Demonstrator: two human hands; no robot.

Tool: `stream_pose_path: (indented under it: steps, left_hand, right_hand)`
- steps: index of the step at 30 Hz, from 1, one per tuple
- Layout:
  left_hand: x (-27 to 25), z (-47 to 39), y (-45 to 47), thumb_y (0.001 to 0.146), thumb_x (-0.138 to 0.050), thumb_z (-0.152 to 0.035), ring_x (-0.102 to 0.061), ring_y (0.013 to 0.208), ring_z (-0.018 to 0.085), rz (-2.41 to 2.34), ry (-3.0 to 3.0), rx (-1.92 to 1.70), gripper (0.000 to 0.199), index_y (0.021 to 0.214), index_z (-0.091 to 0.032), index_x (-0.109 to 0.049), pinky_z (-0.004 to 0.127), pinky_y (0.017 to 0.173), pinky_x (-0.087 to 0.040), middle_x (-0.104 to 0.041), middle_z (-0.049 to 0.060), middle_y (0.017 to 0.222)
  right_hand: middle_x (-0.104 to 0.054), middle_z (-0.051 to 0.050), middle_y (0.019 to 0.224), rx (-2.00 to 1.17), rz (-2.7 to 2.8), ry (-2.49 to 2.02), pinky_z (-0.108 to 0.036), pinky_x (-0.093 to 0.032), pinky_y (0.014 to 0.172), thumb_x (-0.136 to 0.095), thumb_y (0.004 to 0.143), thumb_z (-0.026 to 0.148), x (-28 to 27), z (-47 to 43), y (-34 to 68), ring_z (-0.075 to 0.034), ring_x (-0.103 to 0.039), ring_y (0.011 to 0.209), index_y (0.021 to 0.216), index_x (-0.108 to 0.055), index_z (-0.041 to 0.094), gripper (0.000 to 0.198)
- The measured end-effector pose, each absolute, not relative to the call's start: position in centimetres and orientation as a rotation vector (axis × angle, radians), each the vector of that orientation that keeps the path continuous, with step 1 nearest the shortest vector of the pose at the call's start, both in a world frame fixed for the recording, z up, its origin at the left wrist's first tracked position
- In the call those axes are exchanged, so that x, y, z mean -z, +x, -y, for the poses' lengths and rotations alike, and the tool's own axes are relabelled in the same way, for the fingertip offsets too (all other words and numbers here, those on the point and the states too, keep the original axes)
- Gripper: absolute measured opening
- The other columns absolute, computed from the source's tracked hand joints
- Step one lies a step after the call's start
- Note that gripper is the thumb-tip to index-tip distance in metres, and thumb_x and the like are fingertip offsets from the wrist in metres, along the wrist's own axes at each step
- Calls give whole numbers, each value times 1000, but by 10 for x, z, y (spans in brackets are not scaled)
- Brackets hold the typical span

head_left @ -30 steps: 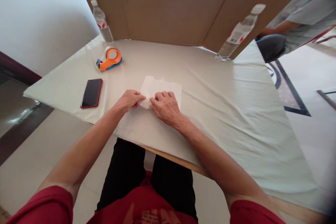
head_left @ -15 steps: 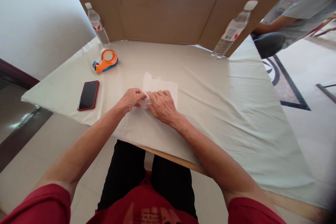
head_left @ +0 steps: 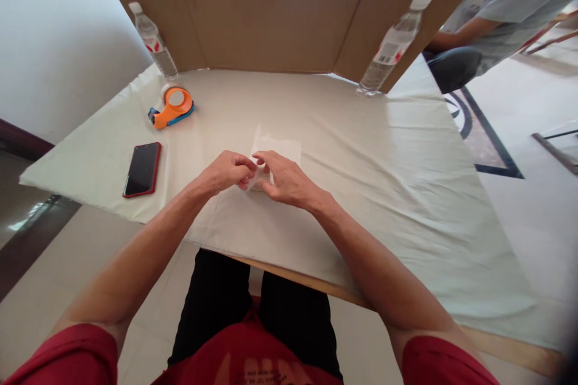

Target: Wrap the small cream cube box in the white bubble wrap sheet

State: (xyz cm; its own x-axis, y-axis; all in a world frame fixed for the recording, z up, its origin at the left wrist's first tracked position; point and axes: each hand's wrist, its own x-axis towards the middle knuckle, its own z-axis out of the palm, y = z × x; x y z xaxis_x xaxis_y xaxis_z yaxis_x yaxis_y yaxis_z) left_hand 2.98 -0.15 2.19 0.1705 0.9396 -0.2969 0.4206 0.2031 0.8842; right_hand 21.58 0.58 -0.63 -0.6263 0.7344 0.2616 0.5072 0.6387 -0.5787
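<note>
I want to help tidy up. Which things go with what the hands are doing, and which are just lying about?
In the work:
left hand
right hand
thin white sheet

Seemingly just about, touched by neither hand:
smartphone in red case
orange tape dispenser
left water bottle
right water bottle
cardboard panel

The person wears a red shirt, low in the middle of the frame. Its short left sleeve is in the bottom left corner, and its short right sleeve is at the bottom right. The left sleeve has a line near its edge. On the front are light tan shapes and tiny dark letters, too small to read. The pants are black. The left hand and right hand are bare.
</note>
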Motion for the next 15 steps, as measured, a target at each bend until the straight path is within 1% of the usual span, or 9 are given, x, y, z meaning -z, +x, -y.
stream_pose_path:
  steps: [2, 4, 6, 8, 10, 11, 13, 15]
  left_hand:
    - [-16, 4, 29, 67, -54, -20, -60, 63, 15, -1448, 1608, -595, 24, 82, -16, -73, 29, 62, -54, -65, 2, 72]
    - [-7, 7, 31, 73, -55, -23, -59, 67, 16, -1501, 1901, -615, 23, 86, -16, -73, 31, 67, -52, -65, 3, 75]
    - [3, 10, 32, 78, -57, -24, -61, 78, 19, -1536, 2178, -686, 22, 91, -17, -73, 33, 74, -52, -66, 7, 85]
    - [11, 13, 31, 81, -56, -22, -62, 92, 23, -1498, 2381, -773, 20, 93, -17, -71, 36, 82, -52, -66, 11, 99]
    - [18, 14, 30, 84, -55, -18, -61, 101, 24, -1416, 2490, -833, 18, 95, -17, -69, 36, 87, -52, -65, 13, 107]
    - [21, 15, 30, 85, -54, -16, -60, 103, 24, -1381, 2514, -848, 17, 95, -17, -68, 36, 88, -52, -65, 13, 108]
    - [25, 15, 30, 86, -52, -13, -61, 103, 24, -1349, 2521, -867, 18, 97, -16, -66, 36, 88, -52, -66, 14, 107]
    - [29, 15, 32, 85, -51, -11, -61, 101, 24, -1360, 2505, -896, 19, 98, -15, -65, 36, 87, -52, -66, 14, 106]
  right_hand:
    - [-68, -12, 121, -702, 2316, -976, -36, -50, 86, -53, 77, 12, 6, -8, 218, -21, -66, 98, 129, -55, 17, 52]
    - [-71, -9, 112, -704, 2228, -1029, -35, -50, 83, -53, 79, 14, 6, -11, 221, -20, -67, 95, 119, -61, 17, 41]
    - [-72, -9, 104, -643, 2138, -1127, -35, -51, 82, -56, 80, 17, 6, -15, 229, -21, -67, 92, 107, -65, 18, 28]
    - [-73, -8, 99, -566, 2089, -1272, -36, -51, 81, -58, 81, 21, 8, -18, 243, -21, -67, 87, 100, -67, 19, 21]
    - [-73, -8, 97, -514, 2063, -1452, -38, -52, 79, -60, 81, 26, 11, -17, 263, -21, -67, 81, 97, -68, 19, 19]
    - [-73, -9, 96, -497, 2046, -1540, -38, -52, 78, -62, 81, 29, 12, -14, 273, -21, -67, 79, 97, -68, 18, 20]
    - [-73, -9, 94, -527, 2000, -1668, -38, -52, 75, -65, 81, 35, 16, -7, 289, -20, -67, 74, 98, -68, 18, 25]
    - [-74, -9, 90, -621, 1958, -1733, -36, -51, 70, -67, 82, 41, 18, 2, 296, -20, -67, 70, 102, -67, 17, 32]
